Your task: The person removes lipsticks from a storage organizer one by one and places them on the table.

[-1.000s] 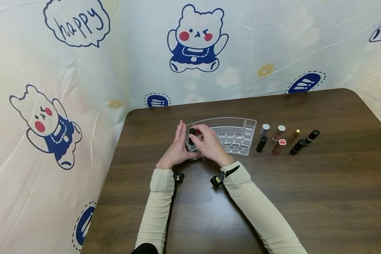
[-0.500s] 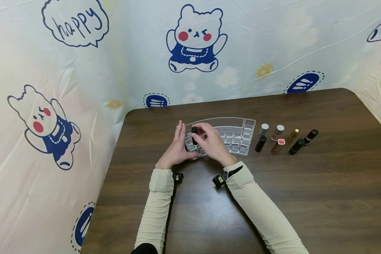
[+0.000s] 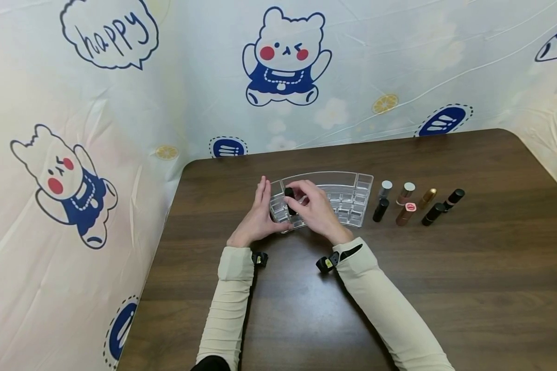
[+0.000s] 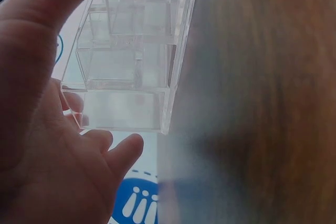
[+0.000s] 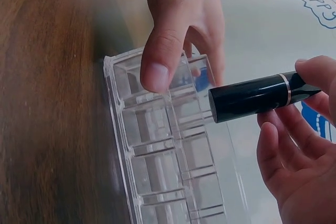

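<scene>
My left hand (image 3: pixel 257 220) grips the left end of a clear acrylic makeup organizer (image 3: pixel 341 178) that sits on the table. Its thumb lies over the front corner, while the fingers run along the side; the left wrist view shows fingertips against the clear wall (image 4: pixel 121 109). Between thumb and fingers, my right hand (image 3: pixel 322 214) pinches a black lipstick tube (image 5: pixel 247 98) with a thin gold ring. The tube hangs over the organizer's left compartments, its blunt black end pointing down toward them. In the right wrist view, the compartments near it (image 5: pixel 155 169) hold nothing.
Right of the organizer stand several lipstick tubes: black ones (image 3: pixel 381 210), a silver-capped one (image 3: pixel 406 192), a brown one (image 3: pixel 406 214) and a gold one (image 3: pixel 427 198). A patterned cloth (image 3: pixel 353 67) hangs behind and left of the wooden table (image 3: pixel 492 247).
My right hand has moved slightly right over the organizer, carrying the black lipstick with it. The left hand has stayed in place.
</scene>
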Demonstrator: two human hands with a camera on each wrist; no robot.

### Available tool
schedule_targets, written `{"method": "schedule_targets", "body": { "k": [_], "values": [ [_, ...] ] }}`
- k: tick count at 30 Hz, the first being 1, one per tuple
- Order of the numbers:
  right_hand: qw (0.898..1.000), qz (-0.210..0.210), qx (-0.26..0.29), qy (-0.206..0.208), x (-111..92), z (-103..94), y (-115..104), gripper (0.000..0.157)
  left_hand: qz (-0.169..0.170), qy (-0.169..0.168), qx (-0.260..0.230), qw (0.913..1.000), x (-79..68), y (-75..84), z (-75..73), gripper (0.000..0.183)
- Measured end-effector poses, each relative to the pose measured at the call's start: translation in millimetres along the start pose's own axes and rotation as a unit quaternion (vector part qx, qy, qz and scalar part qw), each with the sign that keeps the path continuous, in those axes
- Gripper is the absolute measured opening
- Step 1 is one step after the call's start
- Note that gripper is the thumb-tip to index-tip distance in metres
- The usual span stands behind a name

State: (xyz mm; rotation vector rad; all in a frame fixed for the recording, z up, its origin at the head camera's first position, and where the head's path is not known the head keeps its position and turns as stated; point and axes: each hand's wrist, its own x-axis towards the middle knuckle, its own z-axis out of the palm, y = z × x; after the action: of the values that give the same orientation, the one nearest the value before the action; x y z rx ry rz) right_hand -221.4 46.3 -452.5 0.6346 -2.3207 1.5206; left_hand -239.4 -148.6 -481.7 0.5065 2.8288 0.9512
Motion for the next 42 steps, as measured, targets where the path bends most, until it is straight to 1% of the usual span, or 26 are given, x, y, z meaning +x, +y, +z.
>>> {"method": "schedule_targets", "body": {
  "k": [8, 16, 22, 27, 42],
  "values": [
    [1.000, 0.001, 0.012, 0.002, -4.0, -8.9, 1.1, 0.022, -0.004, 0.002, 0.000, 1.0000, 0.4, -0.2, 0.6, 0.131],
    [1.000, -0.002, 0.006, 0.003, -8.2, -18.6, 2.7, 0.020, -0.006, 0.000, -0.005, 1.0000, -0.3, 0.4, 0.1, 0.130],
    [1.000, -0.010, 0.014, 0.004, -11.1, -24.4, 4.2, 0.019, -0.011, 0.000, 0.001, 0.9999, 0.1, 0.3, 0.7, 0.130],
    [1.000, -0.008, 0.010, 0.004, -14.6, -29.0, 5.6, 0.018, -0.010, 0.000, 0.000, 0.9999, -0.2, 0.0, 1.1, 0.130],
    [1.000, -0.017, 0.007, 0.006, -23.0, -45.9, 5.2, 0.019, -0.014, -0.001, -0.004, 0.9999, -0.3, 0.9, 1.5, 0.130]
  ]
}}
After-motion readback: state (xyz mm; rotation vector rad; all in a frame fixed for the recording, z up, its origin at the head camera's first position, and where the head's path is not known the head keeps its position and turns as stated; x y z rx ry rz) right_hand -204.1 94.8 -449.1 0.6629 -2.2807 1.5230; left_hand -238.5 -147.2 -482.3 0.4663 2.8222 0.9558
